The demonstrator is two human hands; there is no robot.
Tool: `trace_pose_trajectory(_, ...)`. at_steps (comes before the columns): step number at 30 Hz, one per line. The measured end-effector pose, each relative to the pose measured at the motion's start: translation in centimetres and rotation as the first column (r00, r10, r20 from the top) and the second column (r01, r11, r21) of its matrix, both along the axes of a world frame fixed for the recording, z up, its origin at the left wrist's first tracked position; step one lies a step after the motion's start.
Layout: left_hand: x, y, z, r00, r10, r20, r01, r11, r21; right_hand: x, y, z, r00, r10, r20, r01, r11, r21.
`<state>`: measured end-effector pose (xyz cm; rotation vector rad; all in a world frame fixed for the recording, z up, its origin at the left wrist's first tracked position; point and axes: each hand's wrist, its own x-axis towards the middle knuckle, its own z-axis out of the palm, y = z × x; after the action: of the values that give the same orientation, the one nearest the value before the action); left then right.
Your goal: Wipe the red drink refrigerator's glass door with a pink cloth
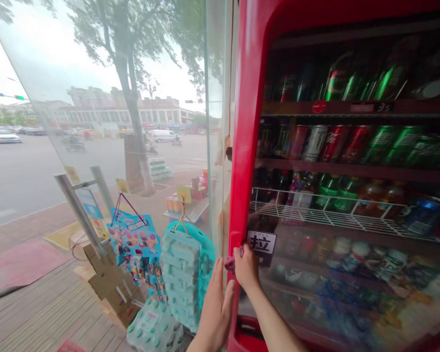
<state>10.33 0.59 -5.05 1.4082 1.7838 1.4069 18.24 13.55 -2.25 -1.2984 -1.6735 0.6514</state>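
Observation:
A red drinks cooler (242, 122) with a glass door fills the right side of the view. My right hand (246, 264) is closed on a small crumpled pinkish-purple cloth (230, 263), held against the red door frame beside the black-and-white pull sign (263, 243). To the left of the same frame, my left hand (217, 303) is open, with its fingers stretched upward and nothing visible in it. Whether its palm touches the frame I cannot tell. Behind the glass stand cans (333, 142) and bottles on several shelves.
Left of the cooler hang a turquoise moulded plastic piece (181, 274) and blue snack packs (135, 234). Shrink-wrapped bottles (154, 325) and cardboard boxes (110, 283) stand below. A clear glass panel (183, 122) separates me from the street, near a metal handle (78, 210).

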Motion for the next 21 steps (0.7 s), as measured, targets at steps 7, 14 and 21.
trace_pose_trajectory(7, 0.9, -2.9, -0.3, 1.0, -0.01, -0.009, 0.01, 1.0, 0.029, 2.7, -8.6, -1.9, 0.989, 0.07, -0.134, -0.067, 0.997, 0.028)
trace_pose_trajectory(14, 5.1, -10.3, -1.5, 1.0, 0.017, 0.015, -0.019, 0.99, 0.142, 6.6, -17.9, -2.3, 0.977, 0.094, -0.193, -0.096, 0.995, -0.002)
trace_pose_trajectory(21, 5.9, -18.9, -3.9, 0.982, -0.092, -0.163, 0.12, 0.978, 0.173, 11.1, -26.0, -7.4, 0.991, -0.032, -0.129, 0.05, 0.989, 0.136)
